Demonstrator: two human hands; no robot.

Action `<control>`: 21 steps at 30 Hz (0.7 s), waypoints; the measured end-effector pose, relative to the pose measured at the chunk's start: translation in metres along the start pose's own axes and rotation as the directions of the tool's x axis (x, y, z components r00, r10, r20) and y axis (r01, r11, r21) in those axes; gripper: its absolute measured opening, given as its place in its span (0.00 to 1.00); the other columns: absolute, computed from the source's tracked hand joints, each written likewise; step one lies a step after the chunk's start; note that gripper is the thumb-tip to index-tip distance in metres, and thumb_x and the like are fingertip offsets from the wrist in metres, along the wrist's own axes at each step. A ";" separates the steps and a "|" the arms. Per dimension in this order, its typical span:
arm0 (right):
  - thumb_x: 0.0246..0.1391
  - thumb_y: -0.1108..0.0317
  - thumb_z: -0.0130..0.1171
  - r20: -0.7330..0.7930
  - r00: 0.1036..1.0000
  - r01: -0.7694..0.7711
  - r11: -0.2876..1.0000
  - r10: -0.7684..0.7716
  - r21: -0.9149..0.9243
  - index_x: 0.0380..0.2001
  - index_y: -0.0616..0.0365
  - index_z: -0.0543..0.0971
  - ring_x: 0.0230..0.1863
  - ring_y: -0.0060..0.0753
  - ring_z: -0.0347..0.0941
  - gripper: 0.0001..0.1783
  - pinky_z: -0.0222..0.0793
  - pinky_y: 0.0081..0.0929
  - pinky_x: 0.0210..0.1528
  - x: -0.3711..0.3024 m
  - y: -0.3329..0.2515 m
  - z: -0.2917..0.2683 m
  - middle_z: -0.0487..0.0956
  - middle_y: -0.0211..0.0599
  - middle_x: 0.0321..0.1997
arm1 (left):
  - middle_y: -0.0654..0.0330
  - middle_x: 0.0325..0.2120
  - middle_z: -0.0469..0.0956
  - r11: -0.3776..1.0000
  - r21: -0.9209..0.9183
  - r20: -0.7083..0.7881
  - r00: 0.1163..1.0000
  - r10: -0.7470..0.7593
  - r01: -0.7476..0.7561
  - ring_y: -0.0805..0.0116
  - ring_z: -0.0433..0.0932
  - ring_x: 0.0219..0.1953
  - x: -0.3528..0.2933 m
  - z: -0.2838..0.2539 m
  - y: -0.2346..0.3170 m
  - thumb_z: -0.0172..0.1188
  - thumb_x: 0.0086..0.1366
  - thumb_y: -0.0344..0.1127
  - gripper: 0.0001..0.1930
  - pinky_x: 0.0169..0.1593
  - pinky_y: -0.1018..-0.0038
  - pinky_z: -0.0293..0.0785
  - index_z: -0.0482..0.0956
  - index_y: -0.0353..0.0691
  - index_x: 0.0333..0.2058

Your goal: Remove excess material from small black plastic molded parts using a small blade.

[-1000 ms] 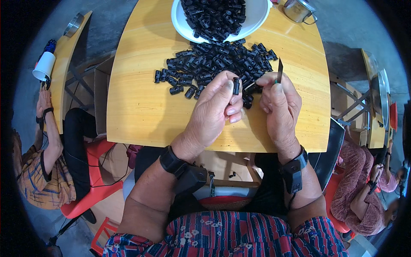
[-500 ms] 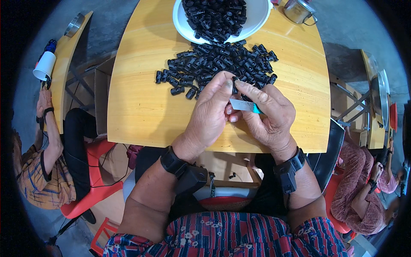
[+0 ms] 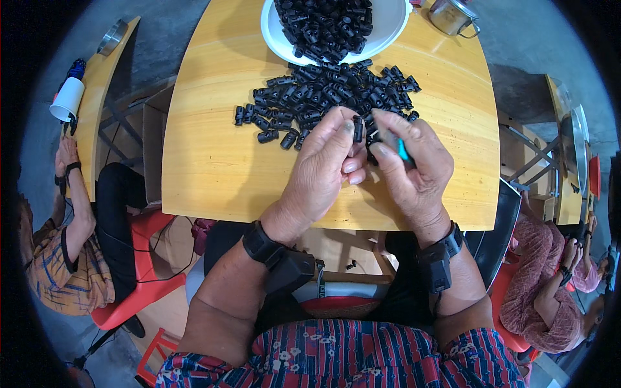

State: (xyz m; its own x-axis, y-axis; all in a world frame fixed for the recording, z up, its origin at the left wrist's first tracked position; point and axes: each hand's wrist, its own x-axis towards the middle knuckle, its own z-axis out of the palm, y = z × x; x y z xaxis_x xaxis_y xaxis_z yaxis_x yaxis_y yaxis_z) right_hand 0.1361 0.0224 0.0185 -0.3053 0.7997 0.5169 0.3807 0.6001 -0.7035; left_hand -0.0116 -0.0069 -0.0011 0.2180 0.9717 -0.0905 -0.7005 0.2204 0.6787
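My left hand (image 3: 321, 158) pinches a small black plastic cord lock (image 3: 358, 129) upright between thumb and forefinger, its other fingers curled below. Just to the right, my right hand (image 3: 417, 171) is closed around a knife (image 3: 403, 151) with a teal handle. The knife's blade is smeared by motion and partly hidden by the fingers. A small gap separates the two hands. Beyond them lies a loose pile of similar black cord locks (image 3: 330, 90) on the yellow wooden table (image 3: 213, 149).
A white bowl (image 3: 269, 35) heaped with more cord locks stands at the table's far side. Right of it is a metal mug (image 3: 447, 17). Other people sit at tables to the left and right. An open cardboard box (image 3: 155, 149) stands beside the table's left edge.
My right hand has drawn off to the right, away from the cord lock, and the knife has turned with it. The left hand holds nearly the same place, the cord lock now more exposed.
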 end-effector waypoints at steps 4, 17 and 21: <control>0.47 0.67 0.61 0.047 0.999 -0.015 0.999 0.012 0.051 0.32 0.61 0.79 0.24 0.37 0.68 0.10 0.66 0.29 0.29 0.002 0.003 -0.005 0.72 0.40 0.22 | 0.71 0.24 0.59 0.998 -0.053 -0.018 1.000 -0.015 0.014 0.84 0.56 0.24 0.000 0.002 0.000 0.41 0.71 0.42 0.10 0.28 0.86 0.56 0.64 0.43 0.41; 0.48 0.60 0.62 0.170 0.985 0.003 0.988 0.023 -0.153 0.21 0.57 0.73 0.22 0.42 0.68 0.14 0.65 0.33 0.24 0.001 0.001 0.002 0.68 0.40 0.20 | 0.72 0.25 0.59 0.995 0.100 0.004 1.000 0.014 -0.014 0.85 0.54 0.24 -0.001 0.003 0.000 0.41 0.71 0.45 0.12 0.27 0.87 0.54 0.65 0.42 0.37; 0.48 0.60 0.62 0.174 0.984 -0.002 0.988 0.029 -0.156 0.21 0.57 0.73 0.22 0.42 0.68 0.13 0.65 0.33 0.24 0.002 -0.001 0.002 0.68 0.39 0.20 | 0.72 0.25 0.59 0.996 0.085 0.016 1.000 0.008 -0.010 0.85 0.54 0.24 -0.002 0.003 0.001 0.41 0.71 0.45 0.12 0.27 0.87 0.54 0.65 0.43 0.37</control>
State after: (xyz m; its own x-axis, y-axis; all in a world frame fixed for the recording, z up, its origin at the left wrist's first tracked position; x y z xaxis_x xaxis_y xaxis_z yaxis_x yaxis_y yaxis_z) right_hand 0.1335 0.0232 0.0196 -0.4412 0.8016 0.4035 0.5126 0.5942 -0.6199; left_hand -0.0108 -0.0087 0.0024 0.2228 0.9721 -0.0733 -0.6424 0.2030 0.7390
